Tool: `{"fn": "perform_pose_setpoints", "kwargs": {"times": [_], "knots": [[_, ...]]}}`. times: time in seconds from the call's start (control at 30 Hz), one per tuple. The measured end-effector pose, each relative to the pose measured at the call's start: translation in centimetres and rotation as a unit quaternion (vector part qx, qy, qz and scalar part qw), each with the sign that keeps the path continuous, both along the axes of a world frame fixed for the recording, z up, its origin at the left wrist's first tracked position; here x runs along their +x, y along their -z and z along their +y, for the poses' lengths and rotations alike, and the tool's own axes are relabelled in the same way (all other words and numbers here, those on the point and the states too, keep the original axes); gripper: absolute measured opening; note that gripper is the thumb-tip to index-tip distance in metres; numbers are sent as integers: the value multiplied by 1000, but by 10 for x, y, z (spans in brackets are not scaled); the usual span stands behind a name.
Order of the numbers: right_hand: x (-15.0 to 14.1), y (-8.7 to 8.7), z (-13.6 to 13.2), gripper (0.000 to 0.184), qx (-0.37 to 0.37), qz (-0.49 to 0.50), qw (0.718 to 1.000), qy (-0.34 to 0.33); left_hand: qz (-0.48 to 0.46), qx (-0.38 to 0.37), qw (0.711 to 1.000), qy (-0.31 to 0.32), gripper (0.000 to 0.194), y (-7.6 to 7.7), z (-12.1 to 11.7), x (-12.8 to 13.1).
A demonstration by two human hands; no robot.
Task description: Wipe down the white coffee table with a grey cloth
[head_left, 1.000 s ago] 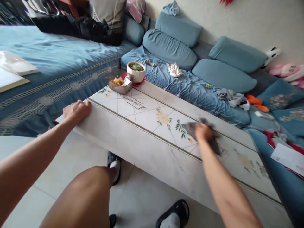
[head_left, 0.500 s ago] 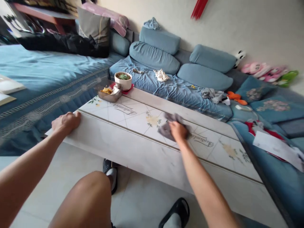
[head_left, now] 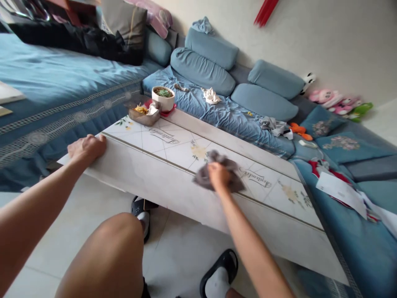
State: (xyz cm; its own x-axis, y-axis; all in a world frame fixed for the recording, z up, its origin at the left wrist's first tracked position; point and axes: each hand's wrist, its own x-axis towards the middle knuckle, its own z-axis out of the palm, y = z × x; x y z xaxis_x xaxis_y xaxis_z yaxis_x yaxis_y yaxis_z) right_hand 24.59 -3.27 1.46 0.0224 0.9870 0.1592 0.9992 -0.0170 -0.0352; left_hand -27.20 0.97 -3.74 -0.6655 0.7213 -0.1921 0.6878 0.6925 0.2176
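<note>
A grey cloth [head_left: 234, 176] lies bunched and spread on the top of a long white coffee table [head_left: 149, 174]. My right hand [head_left: 219, 176] is closed on that cloth and presses it near the gold line toward the table's near side; the fingers are slightly blurred. At the left end of the table, my left hand [head_left: 87, 148] grips the edge by the corner, its fingers curled and partly hidden. Flower prints and black script decorate the middle band of the tabletop.
At the table's far left corner stand a clear plastic container [head_left: 145, 118] with scraps in it and a white succulent pot [head_left: 163, 98]. A blue sofa [head_left: 263, 140] wraps around the far and right sides. My knee and slippered feet are below the near edge.
My right hand has moved the grey cloth left and toward me across the tabletop. My left hand stays on the table corner. The whole view has shifted slightly.
</note>
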Motion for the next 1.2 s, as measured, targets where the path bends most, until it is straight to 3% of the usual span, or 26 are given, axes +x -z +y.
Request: {"fn": "perform_pose_setpoints", "kwargs": {"times": [0.1, 0.17, 0.2, 0.23, 0.3, 0.4, 0.47, 0.5, 0.57, 0.6, 0.63, 0.67, 0.7, 0.77, 0.8, 0.87, 0.93, 0.97, 1.03, 1.1, 1.2], "knots": [[-131, 31, -9, 34, -49, 60, 978, -193, 6, -4, 1000, 17, 93, -7, -3, 2], [-166, 46, -25, 32, -52, 85, 955, -280, 7, -10, 1000, 23, 96, -12, -5, 4], [-160, 53, -34, 31, -46, 94, 950, -295, 7, -13, 1000, 23, 98, -14, -6, 4], [-137, 59, -43, 30, -38, 99, 952, -286, 7, -16, 1000, 22, 98, -15, -6, 5], [-45, 71, -64, 31, -17, 95, 977, -190, 8, -20, 1000, 16, 98, -16, -6, 6], [157, 75, -107, 38, 6, 53, 996, 77, 12, -21, 1000, 0, 95, -10, -1, 4], [280, 66, -138, 36, -3, 21, 954, 298, 12, -23, 1000, -15, 93, -3, 4, 1], [326, 60, -149, 33, 9, 10, 924, 383, 12, -22, 999, -21, 92, 0, 5, -1], [369, 48, -156, 32, 25, -8, 869, 495, 8, -12, 1000, -26, 91, 5, 7, -2], [364, 45, -151, 34, 29, -12, 856, 515, 6, -5, 1000, -26, 91, 6, 8, -2], [340, 42, -143, 37, 27, -11, 861, 508, 4, 1, 1000, -25, 92, 6, 8, -1], [300, 42, -131, 40, 22, -3, 885, 465, 3, 6, 1000, -24, 93, 6, 7, -1], [247, 43, -119, 40, 9, 12, 913, 409, 2, 8, 1000, -21, 93, 5, 6, -1], [116, 50, -98, 40, 1, 53, 984, 168, -1, 7, 1000, -12, 93, 2, 4, 0], [50, 55, -91, 36, -5, 72, 995, 70, -3, 5, 1000, -5, 93, 1, 3, -1], [-63, 65, -85, 29, -14, 93, 995, -42, -9, -1, 1000, 15, 92, -2, 0, -2], [-123, 73, -85, 27, -17, 101, 985, -136, -9, -7, 1000, 29, 93, -5, -3, -3], [-128, 76, -87, 27, -15, 102, 982, -161, -8, -10, 999, 33, 93, -7, -4, -3], [-91, 82, -95, 27, 0, 96, 983, -159, -2, -12, 999, 34, 95, -9, -7, -2], [-4, 87, -111, 34, 25, 78, 993, -79, 4, -13, 999, 29, 96, -11, -8, 1], [168, 84, -148, 42, 39, 19, 988, 147, 8, -18, 1000, 14, 94, -10, -6, 3]]}}
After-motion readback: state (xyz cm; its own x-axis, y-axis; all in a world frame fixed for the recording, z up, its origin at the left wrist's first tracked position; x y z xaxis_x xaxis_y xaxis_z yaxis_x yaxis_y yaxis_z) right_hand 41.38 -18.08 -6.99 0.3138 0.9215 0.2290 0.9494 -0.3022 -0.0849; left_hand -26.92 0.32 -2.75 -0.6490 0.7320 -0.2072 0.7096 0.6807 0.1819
